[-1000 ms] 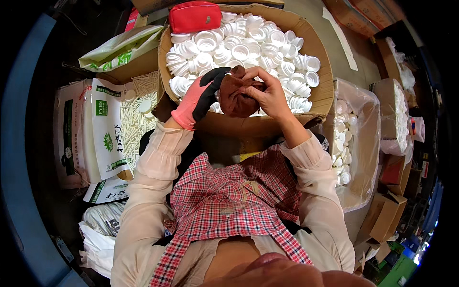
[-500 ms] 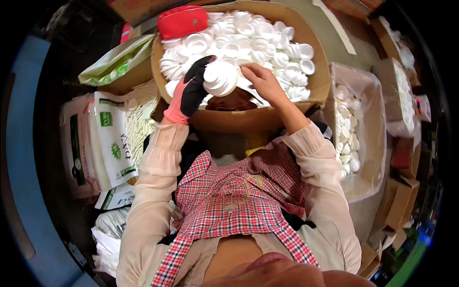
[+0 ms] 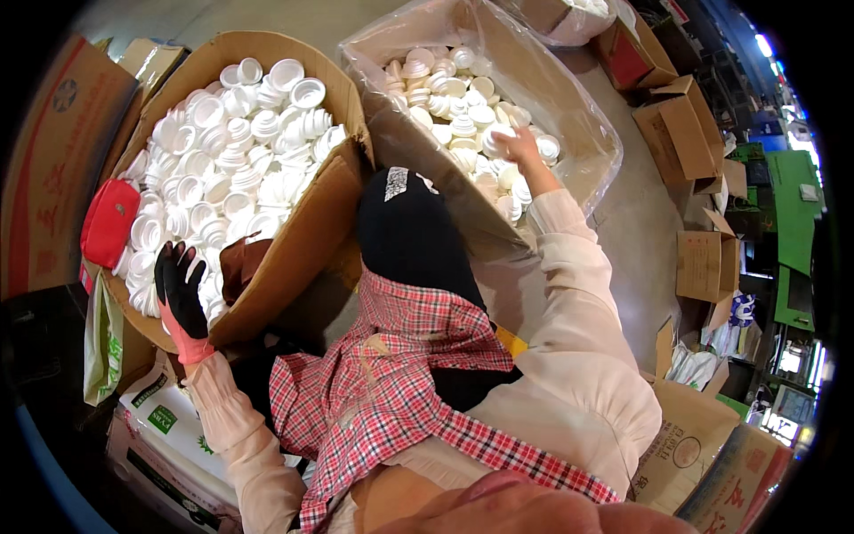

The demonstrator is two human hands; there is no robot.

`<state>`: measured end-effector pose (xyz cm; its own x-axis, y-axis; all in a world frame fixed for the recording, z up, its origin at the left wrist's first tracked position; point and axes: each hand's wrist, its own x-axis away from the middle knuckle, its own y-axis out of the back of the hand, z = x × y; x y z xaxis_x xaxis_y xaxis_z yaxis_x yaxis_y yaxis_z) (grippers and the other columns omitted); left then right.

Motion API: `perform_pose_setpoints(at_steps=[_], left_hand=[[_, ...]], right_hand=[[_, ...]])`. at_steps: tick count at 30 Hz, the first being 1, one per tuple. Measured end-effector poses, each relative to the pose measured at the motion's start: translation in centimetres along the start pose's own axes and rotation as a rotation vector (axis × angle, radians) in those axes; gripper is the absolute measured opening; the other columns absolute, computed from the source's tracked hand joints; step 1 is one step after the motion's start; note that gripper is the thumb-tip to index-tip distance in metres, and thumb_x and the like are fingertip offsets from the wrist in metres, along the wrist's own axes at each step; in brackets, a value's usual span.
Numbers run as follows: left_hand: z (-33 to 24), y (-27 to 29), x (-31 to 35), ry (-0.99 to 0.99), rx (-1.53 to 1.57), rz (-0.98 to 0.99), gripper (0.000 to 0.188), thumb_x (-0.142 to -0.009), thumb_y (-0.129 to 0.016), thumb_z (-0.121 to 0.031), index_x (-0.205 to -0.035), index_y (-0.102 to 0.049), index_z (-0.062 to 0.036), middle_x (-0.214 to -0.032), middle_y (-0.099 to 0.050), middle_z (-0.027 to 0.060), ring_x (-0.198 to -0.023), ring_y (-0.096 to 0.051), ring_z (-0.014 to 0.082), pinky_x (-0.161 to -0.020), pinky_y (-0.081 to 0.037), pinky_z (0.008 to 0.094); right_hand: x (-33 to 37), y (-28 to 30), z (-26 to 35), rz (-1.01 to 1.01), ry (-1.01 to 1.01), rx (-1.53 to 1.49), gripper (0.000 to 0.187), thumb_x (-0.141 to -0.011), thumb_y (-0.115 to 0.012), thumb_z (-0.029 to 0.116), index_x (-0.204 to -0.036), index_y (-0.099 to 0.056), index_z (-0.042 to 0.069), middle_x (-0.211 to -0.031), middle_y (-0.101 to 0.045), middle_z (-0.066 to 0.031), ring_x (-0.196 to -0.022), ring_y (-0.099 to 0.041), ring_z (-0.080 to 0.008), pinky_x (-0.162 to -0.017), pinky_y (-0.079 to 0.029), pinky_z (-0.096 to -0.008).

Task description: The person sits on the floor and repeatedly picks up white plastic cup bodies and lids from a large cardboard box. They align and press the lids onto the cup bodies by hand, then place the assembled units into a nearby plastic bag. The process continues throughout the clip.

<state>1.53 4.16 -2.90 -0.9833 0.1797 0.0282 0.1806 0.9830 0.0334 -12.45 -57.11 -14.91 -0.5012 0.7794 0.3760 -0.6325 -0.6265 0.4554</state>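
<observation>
"What does the floor (image 3: 636, 236) look like?"

"Grey and smooth, running up the right side past open cardboard cartons (image 3: 705, 265)."

"And beyond those?"

"Green equipment (image 3: 794, 203) stands near the right edge, and a bright light (image 3: 763, 44) glows farther up."

"And on the left?"

"A big brown carton (image 3: 64, 173) stands at the edge, while a blue surface (image 3: 55, 472) curves through the lower corner, too dark to identify."

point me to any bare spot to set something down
Bare floor shows between the lined box and the open cartons on the right, and past the far edge of the heaped box. Crowded: the heaped box, with white caps, red pouch, brown cloth and the left hand; the lined box, with more caps and the right hand.
</observation>
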Motion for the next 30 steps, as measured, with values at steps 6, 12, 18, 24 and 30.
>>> perform_pose_setpoints(at_steps=[6,12,18,24,30], left_hand=[[1.3,-0.2,-1.1,0.037,-0.117,0.011,0.046,-0.100,-0.038,-0.025,-0.137,-0.038,0.0017,-0.131,-0.049,0.0181,-0.119,-0.053,0.0296,-0.096,-0.047,0.0401],[-2.2,5.3,1.1,-0.029,0.017,-0.321,0.046,-0.099,-0.040,-0.025,-0.136,-0.040,0.0023,-0.130,-0.050,0.0197,-0.116,-0.054,0.0301,-0.097,-0.046,0.0405],[-0.5,19.7,8.0,-0.209,-0.032,-0.611,0.040,-0.094,-0.055,-0.026,-0.124,-0.054,0.0004,-0.110,-0.063,0.0133,-0.099,-0.064,0.0235,-0.083,-0.054,0.0367],[7.5,27.6,17.1,-0.019,0.196,-0.970,0.038,-0.096,-0.051,-0.028,-0.121,-0.055,-0.0006,-0.107,-0.063,0.0112,-0.095,-0.064,0.0220,-0.082,-0.053,0.0342],[23.3,32.1,20.4,0.261,-0.469,-1.015,0.040,-0.082,-0.067,-0.027,-0.114,-0.061,-0.0038,-0.100,-0.067,0.0142,-0.089,-0.065,0.0249,-0.080,-0.051,0.0321]], right_hand=[[-8.1,-0.2,-13.1,-0.201,-0.261,0.065,0.047,-0.077,-0.076,0.036,-0.089,-0.065,-0.008,-0.098,-0.068,-0.0190,-0.071,-0.062,-0.0232,-0.058,-0.049,-0.0360],[-11.2,2.4,-7.6,0.043,-0.011,0.186,0.037,-0.087,-0.065,0.033,-0.110,-0.061,0.003,-0.096,-0.064,-0.0084,-0.082,-0.063,-0.0212,-0.066,-0.054,-0.0362],[0.1,-3.7,8.5,0.399,0.519,0.005,0.025,-0.093,-0.059,0.016,-0.112,-0.062,0.000,-0.101,-0.066,-0.0087,-0.087,-0.065,-0.0171,-0.076,-0.052,-0.0279],[19.7,-18.4,18.4,0.824,1.042,0.340,0.024,-0.090,-0.060,0.008,-0.113,-0.060,0.002,-0.111,-0.061,-0.0065,-0.095,-0.059,-0.0160,-0.081,-0.048,-0.0279],[28.3,-31.4,15.2,0.941,1.207,0.354,0.040,-0.088,-0.064,0.015,-0.124,-0.052,0.004,-0.126,-0.050,-0.0129,-0.111,-0.052,-0.0271,-0.089,-0.045,-0.0360]])
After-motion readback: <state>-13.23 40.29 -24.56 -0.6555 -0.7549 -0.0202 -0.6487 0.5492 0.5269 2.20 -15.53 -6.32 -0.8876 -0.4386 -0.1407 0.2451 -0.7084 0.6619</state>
